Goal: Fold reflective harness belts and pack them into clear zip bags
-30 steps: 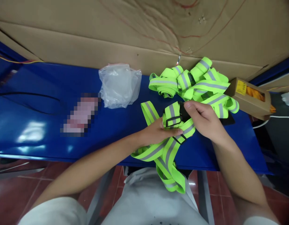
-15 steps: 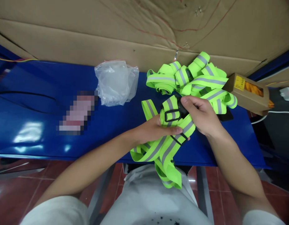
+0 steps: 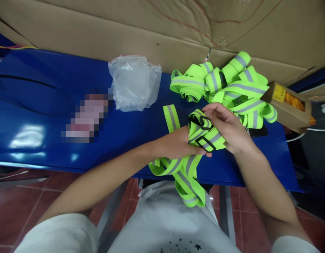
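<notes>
The left grip (image 3: 178,142) was clamped around the reflective strap (image 3: 190,164), its thumb just below the lower buckle (image 3: 206,144); the right grip (image 3: 229,128) pinched the folded section just beside the upper buckle (image 3: 205,123). The strap was bunched between both grips, with loose loops hanging below the left grip, past the near edge of the bench (image 3: 141,133). The step in hand appeared to be gathering the strap into a compact bundle. The next move likely called for steady left-grip pressure while the right grip wrapped further length, keeping the buckles flat. Beyond the right grip lay a pile of similar straps (image 3: 238,88).
</notes>
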`<state>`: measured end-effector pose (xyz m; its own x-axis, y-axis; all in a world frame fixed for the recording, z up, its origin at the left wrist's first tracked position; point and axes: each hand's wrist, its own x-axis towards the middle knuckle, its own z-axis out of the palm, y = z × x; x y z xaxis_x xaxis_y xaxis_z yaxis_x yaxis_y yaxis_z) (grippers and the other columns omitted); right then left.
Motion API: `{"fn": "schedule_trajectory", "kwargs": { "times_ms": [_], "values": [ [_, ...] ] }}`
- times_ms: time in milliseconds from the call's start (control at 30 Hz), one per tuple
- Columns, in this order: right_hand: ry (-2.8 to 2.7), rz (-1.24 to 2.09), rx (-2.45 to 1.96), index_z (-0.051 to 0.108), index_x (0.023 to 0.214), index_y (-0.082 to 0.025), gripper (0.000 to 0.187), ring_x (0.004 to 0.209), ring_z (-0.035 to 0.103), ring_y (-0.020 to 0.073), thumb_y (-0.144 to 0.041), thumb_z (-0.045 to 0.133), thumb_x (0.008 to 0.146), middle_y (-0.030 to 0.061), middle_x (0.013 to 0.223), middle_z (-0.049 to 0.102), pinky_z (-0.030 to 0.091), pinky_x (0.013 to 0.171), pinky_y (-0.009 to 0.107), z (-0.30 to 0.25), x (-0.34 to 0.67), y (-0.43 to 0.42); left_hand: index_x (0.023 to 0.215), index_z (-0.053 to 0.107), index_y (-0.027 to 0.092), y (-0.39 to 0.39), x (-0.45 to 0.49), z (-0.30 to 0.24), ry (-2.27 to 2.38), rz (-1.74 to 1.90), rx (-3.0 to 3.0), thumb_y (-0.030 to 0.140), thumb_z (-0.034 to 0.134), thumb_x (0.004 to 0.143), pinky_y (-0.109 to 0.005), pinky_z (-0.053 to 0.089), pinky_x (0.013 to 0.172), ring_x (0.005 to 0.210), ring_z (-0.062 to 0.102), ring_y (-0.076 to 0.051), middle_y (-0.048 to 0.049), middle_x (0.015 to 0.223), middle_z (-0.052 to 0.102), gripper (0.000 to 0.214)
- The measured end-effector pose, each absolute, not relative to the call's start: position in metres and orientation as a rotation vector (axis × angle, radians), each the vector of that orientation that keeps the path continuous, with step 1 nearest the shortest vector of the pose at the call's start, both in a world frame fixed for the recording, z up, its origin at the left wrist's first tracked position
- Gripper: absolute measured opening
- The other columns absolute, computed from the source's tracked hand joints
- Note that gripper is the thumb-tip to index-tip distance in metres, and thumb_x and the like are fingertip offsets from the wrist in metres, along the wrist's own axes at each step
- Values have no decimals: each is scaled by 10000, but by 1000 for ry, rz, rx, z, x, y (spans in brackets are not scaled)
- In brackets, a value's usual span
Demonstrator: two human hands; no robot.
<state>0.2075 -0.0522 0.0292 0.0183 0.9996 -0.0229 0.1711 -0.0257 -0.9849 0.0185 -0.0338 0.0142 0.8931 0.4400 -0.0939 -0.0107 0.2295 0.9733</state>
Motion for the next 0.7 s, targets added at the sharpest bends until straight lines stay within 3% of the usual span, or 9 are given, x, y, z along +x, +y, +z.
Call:
{"fn": "schedule_trajectory", "kwargs": {
  "times_ms": [67, 133, 200, 267, 333, 500, 700],
  "values": [
    [-1463, 1014, -1372, 750, 921, -247, 196, 901, 714, 199, -441, 730, 911, 21, 960, 753, 578, 798, 313, 30, 210, -53, 984, 733, 133, -31, 18, 15, 338, 366, 1393, 186, 718, 876, -345, 551, 965, 1023, 736, -211, -85, 991, 796, 122],
    [-1560, 996, -1398, 780, 912, -237, 376, 942, 723, 218, -518, 553, 1016, 44, 958, 765, 579, 881, 344, 36, 212, -57, 1029, 720, 138, -29, 17, 16, 300, 401, 1415, 185, 705, 885, -340, 553, 962, 1006, 736, -200, -76, 1008, 791, 152],
    [-1672, 1092, -1376, 777, 1112, -251, 476, 992, 729, 238, -567, 426, 1055, 54, 1001, 770, 578, 930, 374, 43, 212, -63, 1045, 714, 142, -26, 15, 18, 308, 407, 1434, 200, 702, 887, -337, 556, 956, 1002, 735, -199, -71, 1023, 785, 168],
    [-1834, 1127, -1332, 630, 1403, -268, 521, 1059, 720, 265, -578, 579, 987, 59, 1118, 756, 583, 933, 386, 47, 208, -69, 995, 721, 147, -26, 13, 19, 387, 397, 1464, 215, 721, 866, -334, 562, 941, 1003, 733, -210, -65, 1024, 780, 146],
    [-1907, 1040, -1337, 523, 1495, -271, 698, 1049, 720, 276, -513, 754, 883, 57, 1167, 741, 597, 871, 373, 45, 203, -71, 931, 719, 149, -27, 13, 18, 482, 381, 1432, 207, 744, 830, -332, 576, 902, 959, 738, -214, -56, 971, 779, 119],
    [-1829, 835, -1379, 709, 1176, -240, 346, 823, 726, 226, -418, 770, 885, 15, 959, 762, 575, 686, 313, 32, 194, -71, 952, 725, 123, -33, 17, 19, 490, 278, 926, 189, 796, 794, -366, 609, 858, 875, 770, -223, -87, 898, 790, 185],
    [-1899, 351, -1386, 739, 1171, -270, 297, 930, 744, 259, -388, 768, 900, 56, 1092, 779, 579, 844, 355, 42, 192, -80, 947, 772, 105, -36, 18, 23, 488, 114, 589, 199, 865, 728, -395, 618, 868, 878, 771, -244, -126, 927, 802, 256]
  ]
}}
